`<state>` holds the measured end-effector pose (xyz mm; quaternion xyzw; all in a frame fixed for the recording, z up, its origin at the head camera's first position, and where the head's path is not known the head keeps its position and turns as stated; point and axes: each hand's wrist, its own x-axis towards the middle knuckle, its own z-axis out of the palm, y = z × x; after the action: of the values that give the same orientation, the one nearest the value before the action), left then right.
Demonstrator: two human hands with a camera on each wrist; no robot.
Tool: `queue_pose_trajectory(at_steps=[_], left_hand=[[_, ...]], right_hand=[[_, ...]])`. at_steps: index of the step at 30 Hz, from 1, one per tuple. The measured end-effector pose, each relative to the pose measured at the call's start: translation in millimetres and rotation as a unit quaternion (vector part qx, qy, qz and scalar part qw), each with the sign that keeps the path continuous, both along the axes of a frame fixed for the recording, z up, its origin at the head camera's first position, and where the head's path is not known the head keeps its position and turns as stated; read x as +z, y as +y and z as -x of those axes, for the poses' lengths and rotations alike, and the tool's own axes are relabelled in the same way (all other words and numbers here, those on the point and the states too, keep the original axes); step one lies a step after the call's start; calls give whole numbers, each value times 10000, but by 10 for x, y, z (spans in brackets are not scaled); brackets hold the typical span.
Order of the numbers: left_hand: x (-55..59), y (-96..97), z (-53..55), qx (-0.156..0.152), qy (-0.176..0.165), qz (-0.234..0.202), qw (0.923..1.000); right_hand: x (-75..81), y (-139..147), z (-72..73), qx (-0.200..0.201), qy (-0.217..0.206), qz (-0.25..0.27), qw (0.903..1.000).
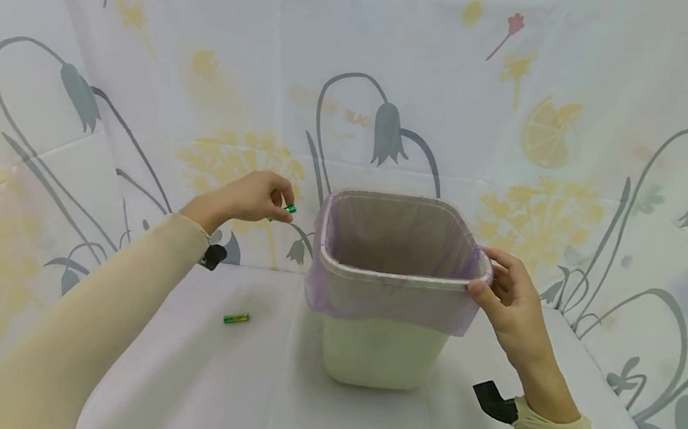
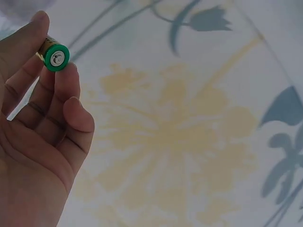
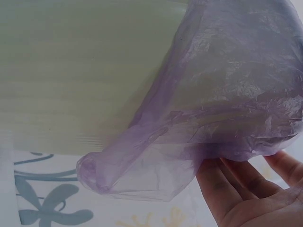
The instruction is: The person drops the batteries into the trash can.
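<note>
Left of frame centre in head view, a green battery point(image 1: 290, 209) sits pinched in fingertips of left hand point(image 1: 255, 197), just beside bin point(image 1: 379, 344) rim. Left wrist view alone shows its round end. Right hand point(image 1: 514, 304) grips purple liner point(image 1: 335, 297) at bin's right rim; right wrist view shows fingers under liner fold. Second battery point(image 1: 236, 318) lies on table point(image 1: 261, 401), lower left.

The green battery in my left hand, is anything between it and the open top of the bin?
Nothing visible. The left hand pinches the small green battery just left of the pale green plastic bin, about level with its purple-lined rim, with only air between. The right hand grips the far side.
</note>
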<state>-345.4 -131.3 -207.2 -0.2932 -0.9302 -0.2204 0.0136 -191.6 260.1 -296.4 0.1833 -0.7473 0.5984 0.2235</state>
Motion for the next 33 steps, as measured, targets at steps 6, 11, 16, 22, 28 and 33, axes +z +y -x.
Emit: queue_pose_trajectory(at_steps=[6,11,16,22,28,33], left_hand=[[375,379,-78,-191,108,-112,9997],[428,719,-133,-537,5,-114,9985],[343,1034,-153,-920,-209,-201,9953],[219,1292,-171,-1277,-392,-160,9909],[128,1378,-178,-1351,-395,-9,9901],[85,1429,-190,-1406,-283,124,9896]], right_hand=[[0,16,-2,81,19,87,9999],[-8,17,-1,79,13,102,9999],[-19,14,-5,5,-54,-26,10000],[-13,10,-5,-1,-64,-70,10000],[-8,16,4,-40,-60,-164,9998],[0,29,2,-83,-61,-229,9997]])
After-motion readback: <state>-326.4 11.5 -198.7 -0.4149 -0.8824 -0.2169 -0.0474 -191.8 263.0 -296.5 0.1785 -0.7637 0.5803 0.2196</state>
